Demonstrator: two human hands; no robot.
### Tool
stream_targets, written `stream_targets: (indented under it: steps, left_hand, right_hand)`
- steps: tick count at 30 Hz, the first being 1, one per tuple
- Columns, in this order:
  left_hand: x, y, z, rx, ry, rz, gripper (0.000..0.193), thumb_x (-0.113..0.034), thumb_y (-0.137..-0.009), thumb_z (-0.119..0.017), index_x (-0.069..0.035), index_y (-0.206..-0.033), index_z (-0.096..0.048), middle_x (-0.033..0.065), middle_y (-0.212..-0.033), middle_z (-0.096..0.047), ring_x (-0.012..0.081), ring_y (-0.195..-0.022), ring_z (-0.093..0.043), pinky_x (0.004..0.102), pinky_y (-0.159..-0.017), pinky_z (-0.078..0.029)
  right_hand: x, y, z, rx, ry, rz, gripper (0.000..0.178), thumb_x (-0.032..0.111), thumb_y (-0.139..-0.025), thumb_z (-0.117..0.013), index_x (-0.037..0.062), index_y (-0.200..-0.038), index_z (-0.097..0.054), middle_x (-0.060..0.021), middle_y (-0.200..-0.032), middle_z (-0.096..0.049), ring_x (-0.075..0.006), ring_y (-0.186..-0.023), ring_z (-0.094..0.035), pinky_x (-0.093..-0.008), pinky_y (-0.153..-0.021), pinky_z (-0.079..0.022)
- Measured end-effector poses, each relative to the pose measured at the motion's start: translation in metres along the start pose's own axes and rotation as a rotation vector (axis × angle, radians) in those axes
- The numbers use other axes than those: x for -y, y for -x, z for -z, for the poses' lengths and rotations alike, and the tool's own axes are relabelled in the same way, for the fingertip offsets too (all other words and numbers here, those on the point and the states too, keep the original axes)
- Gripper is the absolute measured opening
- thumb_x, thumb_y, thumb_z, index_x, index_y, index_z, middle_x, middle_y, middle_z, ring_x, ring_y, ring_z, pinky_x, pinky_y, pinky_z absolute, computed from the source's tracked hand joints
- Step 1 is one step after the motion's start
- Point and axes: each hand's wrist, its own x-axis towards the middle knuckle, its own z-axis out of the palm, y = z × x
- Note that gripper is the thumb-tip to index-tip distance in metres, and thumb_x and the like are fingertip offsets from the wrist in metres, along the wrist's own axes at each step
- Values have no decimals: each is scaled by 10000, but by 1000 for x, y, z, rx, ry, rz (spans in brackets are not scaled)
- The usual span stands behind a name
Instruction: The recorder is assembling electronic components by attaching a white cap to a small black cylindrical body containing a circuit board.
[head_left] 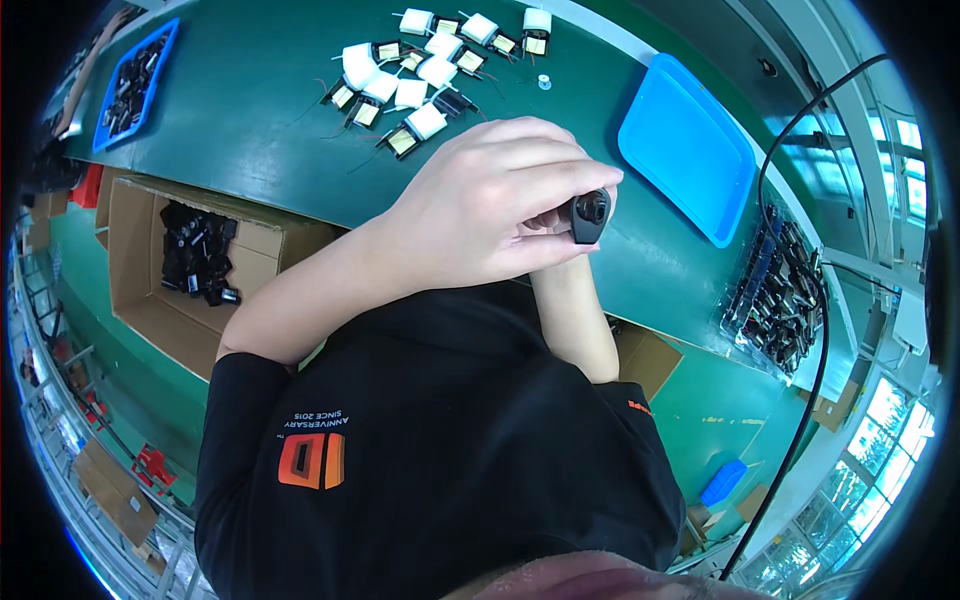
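My left hand (500, 195) reaches in over the green table with its fingers curled. Between its thumb and fingertips sits a small black housing (591, 208) with a rounded end and a dark round opening. My right forearm (575, 315) rises behind and below it. The right hand is mostly hidden behind my left hand and the housing, so its grip does not show. Beyond my left hand lie several white-and-black units (426, 121) with yellowish labels and thin wires.
An empty blue tray (690, 150) lies to the right. Clear packaging with many black parts (780, 300) is at the far right. A blue tray of dark parts (135, 85) stands far left. Below it, a cardboard box (140, 260) holds black parts. A black cable (815, 400) hangs at right.
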Motion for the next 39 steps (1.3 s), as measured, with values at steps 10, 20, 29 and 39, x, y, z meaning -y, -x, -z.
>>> stream_targets:
  steps: [10, 20, 29, 39]
  left_hand:
    - [-1, 3, 6, 24, -42, 44, 462, -221, -696, -809, -56, -1105, -673, 94, -966, -688, 274, -970, -649, 365, -807, -548]
    - [3, 5, 5, 50, 1, 39, 476, -190, -653, -828, -69, -1091, -686, 93, -958, -681, 271, -971, -648, 360, -790, -553]
    - [7, 8, -1, 32, 42, 28, 462, -206, -672, -828, -58, -1085, -682, 97, -964, -683, 273, -970, -651, 357, -798, -553]
    - [4, 9, 0, 3, -61, 0, 470, -236, -697, -814, -63, -1108, -665, 86, -966, -682, 264, -968, -650, 350, -793, -556]
  right_hand:
    - [-2, -6, -11, -104, 86, 69, 143, 189, -777, -593, 129, -892, -534, -77, -826, -602, -195, -643, -635, -280, -486, -539]
    - [-3, -7, -10, 44, 68, 51, 112, 180, -812, -560, 140, -912, -527, -72, -859, -598, -208, -659, -637, -302, -498, -537]
    - [-10, -4, -6, -62, 53, 133, 125, 218, -828, -597, 152, -932, -578, -40, -909, -590, -173, -742, -640, -285, -526, -549]
    - [-18, -2, -33, -768, -230, 130, 193, 266, -832, -649, 142, -968, -590, -44, -947, -598, -172, -799, -642, -303, -593, -577]
